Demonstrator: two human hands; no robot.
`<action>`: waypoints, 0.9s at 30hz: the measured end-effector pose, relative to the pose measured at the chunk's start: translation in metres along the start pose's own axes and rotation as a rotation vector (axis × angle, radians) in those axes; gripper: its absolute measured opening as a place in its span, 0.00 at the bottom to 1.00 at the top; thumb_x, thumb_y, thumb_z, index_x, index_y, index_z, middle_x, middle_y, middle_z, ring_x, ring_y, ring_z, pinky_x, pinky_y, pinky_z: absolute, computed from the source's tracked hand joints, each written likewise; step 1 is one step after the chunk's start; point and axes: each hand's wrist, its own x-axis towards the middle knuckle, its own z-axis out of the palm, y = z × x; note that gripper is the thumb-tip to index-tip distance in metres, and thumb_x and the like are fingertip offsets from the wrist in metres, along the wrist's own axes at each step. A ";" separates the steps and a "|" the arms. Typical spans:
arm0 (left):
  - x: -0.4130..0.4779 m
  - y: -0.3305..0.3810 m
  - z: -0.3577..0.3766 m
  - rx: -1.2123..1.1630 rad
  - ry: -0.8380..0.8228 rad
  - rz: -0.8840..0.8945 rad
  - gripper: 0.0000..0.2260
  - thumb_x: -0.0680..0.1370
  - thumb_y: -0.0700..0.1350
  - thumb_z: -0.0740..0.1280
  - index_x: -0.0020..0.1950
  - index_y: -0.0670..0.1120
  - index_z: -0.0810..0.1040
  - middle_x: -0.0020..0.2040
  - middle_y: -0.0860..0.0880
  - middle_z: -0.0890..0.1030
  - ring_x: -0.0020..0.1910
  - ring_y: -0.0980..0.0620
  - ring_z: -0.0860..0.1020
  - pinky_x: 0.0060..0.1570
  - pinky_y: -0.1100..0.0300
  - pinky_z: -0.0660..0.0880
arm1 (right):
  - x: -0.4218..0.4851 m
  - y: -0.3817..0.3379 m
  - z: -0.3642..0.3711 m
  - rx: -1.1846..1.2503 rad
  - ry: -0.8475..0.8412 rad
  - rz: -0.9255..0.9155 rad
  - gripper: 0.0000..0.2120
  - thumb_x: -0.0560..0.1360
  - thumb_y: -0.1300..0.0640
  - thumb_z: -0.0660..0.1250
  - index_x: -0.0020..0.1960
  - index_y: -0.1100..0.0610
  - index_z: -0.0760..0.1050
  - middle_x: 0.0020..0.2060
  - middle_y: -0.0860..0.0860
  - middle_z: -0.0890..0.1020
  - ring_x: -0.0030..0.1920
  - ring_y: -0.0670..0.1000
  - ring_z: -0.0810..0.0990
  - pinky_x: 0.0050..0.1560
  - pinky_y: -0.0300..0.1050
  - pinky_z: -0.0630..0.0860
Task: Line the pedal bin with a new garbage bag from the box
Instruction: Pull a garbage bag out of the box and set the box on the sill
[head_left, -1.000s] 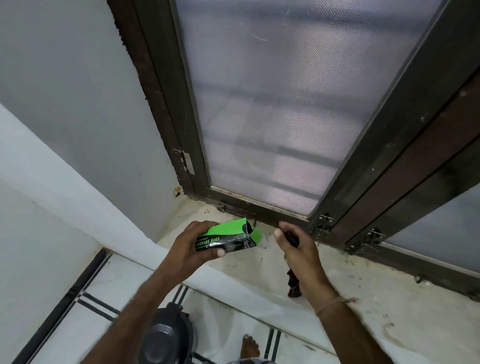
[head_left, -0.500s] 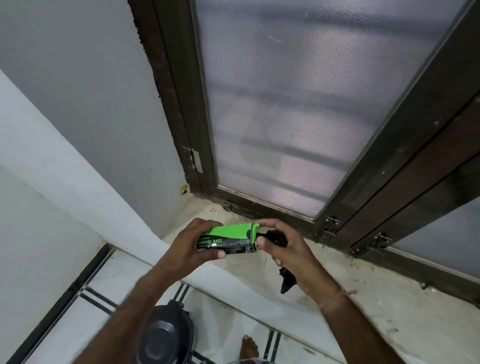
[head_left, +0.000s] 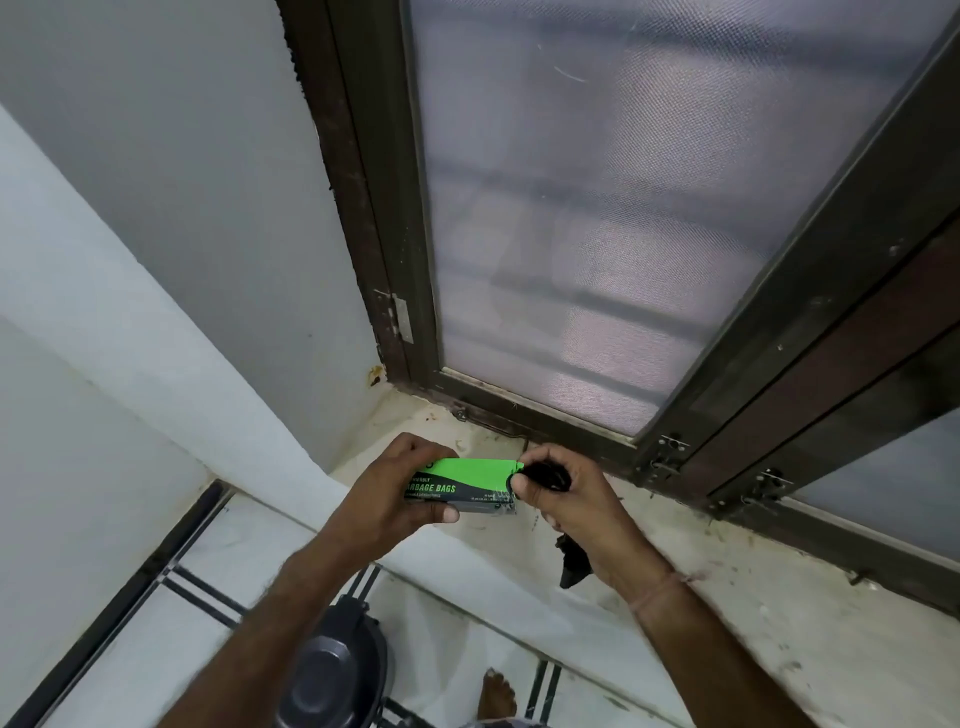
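Observation:
My left hand (head_left: 387, 493) grips a green and black box of garbage bags (head_left: 467, 483), held level above the window ledge. My right hand (head_left: 566, 499) is closed around a rolled black garbage bag (head_left: 545, 475) at the box's right end; its loose tail (head_left: 571, 566) hangs down below my palm. The thumb and a fingertip of that hand touch the box's end flap. The dark grey pedal bin (head_left: 332, 670), lid down, stands on the floor under my left forearm.
A stained stone ledge (head_left: 727, 597) runs under a dark-framed mesh window (head_left: 597, 234). A white wall (head_left: 130, 260) rises on the left. Tiled floor with black stripes (head_left: 171, 582) lies below, and a bare foot (head_left: 496, 696) shows beside the bin.
My right hand, holding the black bag, has moved left to the box's open end and now presses against the flap. The box has been levelled out in my left hand.

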 end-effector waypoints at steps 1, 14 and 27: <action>0.000 -0.002 0.002 -0.005 0.000 0.000 0.25 0.69 0.56 0.78 0.64 0.51 0.80 0.55 0.50 0.76 0.52 0.56 0.78 0.51 0.59 0.77 | -0.001 0.005 0.003 0.017 0.036 -0.003 0.07 0.76 0.64 0.76 0.51 0.59 0.79 0.33 0.45 0.79 0.27 0.42 0.69 0.28 0.35 0.67; 0.033 -0.042 0.017 0.532 -0.015 -0.108 0.25 0.73 0.50 0.76 0.70 0.55 0.77 0.71 0.44 0.72 0.69 0.40 0.70 0.62 0.42 0.70 | 0.025 0.047 0.021 -0.066 0.163 0.114 0.11 0.77 0.66 0.73 0.58 0.56 0.85 0.50 0.49 0.87 0.39 0.38 0.79 0.34 0.31 0.73; -0.035 0.001 0.061 0.240 0.317 -0.184 0.21 0.78 0.66 0.62 0.58 0.50 0.77 0.55 0.52 0.79 0.53 0.50 0.76 0.50 0.49 0.75 | -0.031 0.039 0.043 0.042 0.146 0.268 0.25 0.83 0.37 0.56 0.59 0.54 0.82 0.42 0.64 0.81 0.37 0.51 0.77 0.34 0.43 0.75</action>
